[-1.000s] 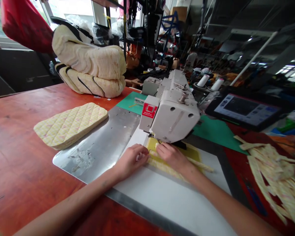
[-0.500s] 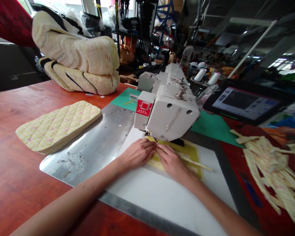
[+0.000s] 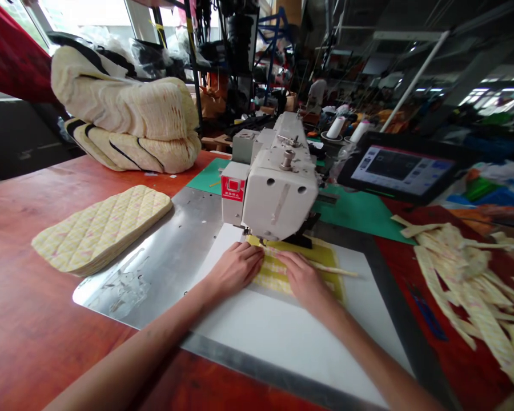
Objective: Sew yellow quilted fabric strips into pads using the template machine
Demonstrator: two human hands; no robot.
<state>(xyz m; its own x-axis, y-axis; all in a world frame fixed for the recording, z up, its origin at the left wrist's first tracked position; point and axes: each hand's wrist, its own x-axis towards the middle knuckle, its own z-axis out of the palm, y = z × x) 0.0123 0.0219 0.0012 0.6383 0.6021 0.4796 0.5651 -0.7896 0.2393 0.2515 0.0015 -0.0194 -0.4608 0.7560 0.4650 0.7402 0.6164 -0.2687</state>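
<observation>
My left hand (image 3: 239, 265) lies palm down just below the needle area of a white sewing machine (image 3: 278, 191), its fingers fairly straight on the yellow template (image 3: 338, 260). To its right, my right hand (image 3: 302, 278) has its fingertips on a narrow pale-yellow fabric strip (image 3: 336, 270), whose loose end sticks out to the right past the hand. Its thumb is hidden. Patterned yellow-and-pink fabric (image 3: 274, 282) shows in the template between my hands. Beneath everything lies a white sheet (image 3: 282, 337).
Quilted fabric pads (image 3: 105, 225) are piled at the left of the metal plate (image 3: 184, 222). Larger cream bundles (image 3: 128, 125) stand behind. On the right are a control screen (image 3: 405, 165), a heap of fabric strips (image 3: 462, 274) and blue snips (image 3: 428, 314). Thread cones (image 3: 336, 128) stand behind the machine.
My hands have moved apart, the right one shifting away from the left along the strip. More of the patterned fabric shows between them. The camera view has also shifted slightly.
</observation>
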